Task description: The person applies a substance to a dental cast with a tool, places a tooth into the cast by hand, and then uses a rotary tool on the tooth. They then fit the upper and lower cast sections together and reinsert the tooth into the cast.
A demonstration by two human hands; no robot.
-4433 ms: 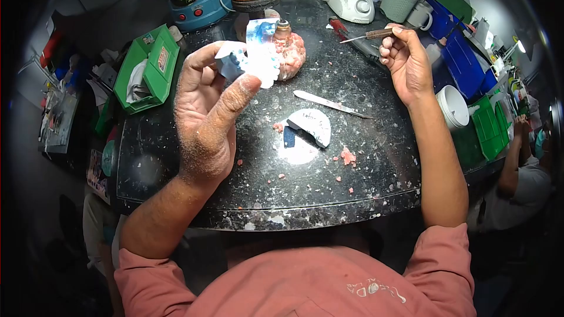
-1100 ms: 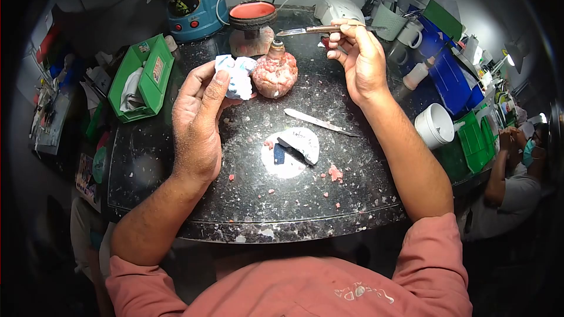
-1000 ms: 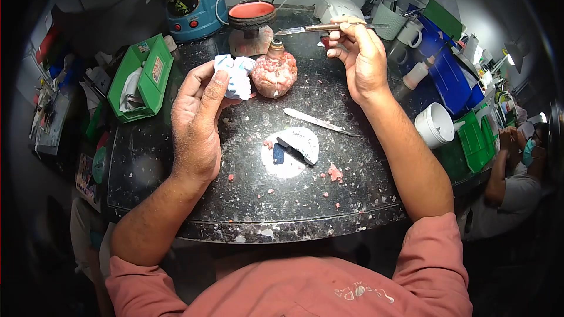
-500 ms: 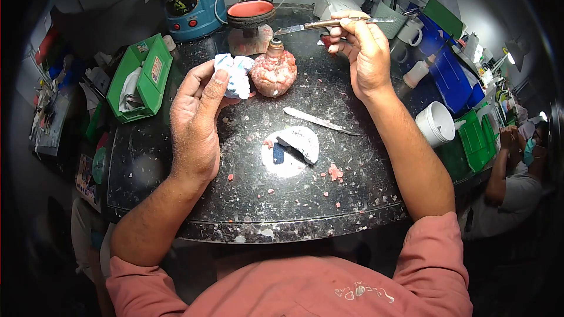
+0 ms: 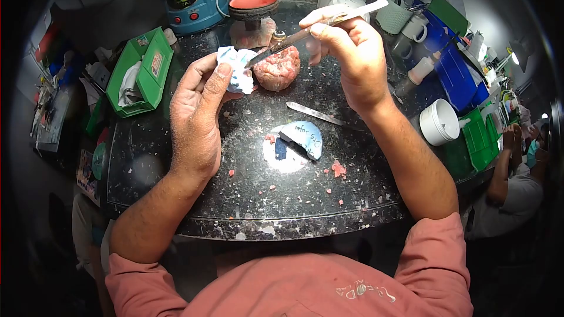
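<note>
In the head view my left fingers point(image 5: 218, 74) pinch the white piece point(image 5: 239, 70) above the bench, beside the wax-crusted burner point(image 5: 277, 69); my right fingers point(image 5: 335, 34) grip the knife point(image 5: 294, 41). Pressing hard, its tip could slip and gouge it.

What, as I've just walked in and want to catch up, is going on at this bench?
A person's left hand holds a crumpled-looking pale piece. The right hand holds a slim tool, its tip at or very near that piece. A wax-smeared burner stands just behind; a metal scalpel handle lies on the speckled bench.
</note>
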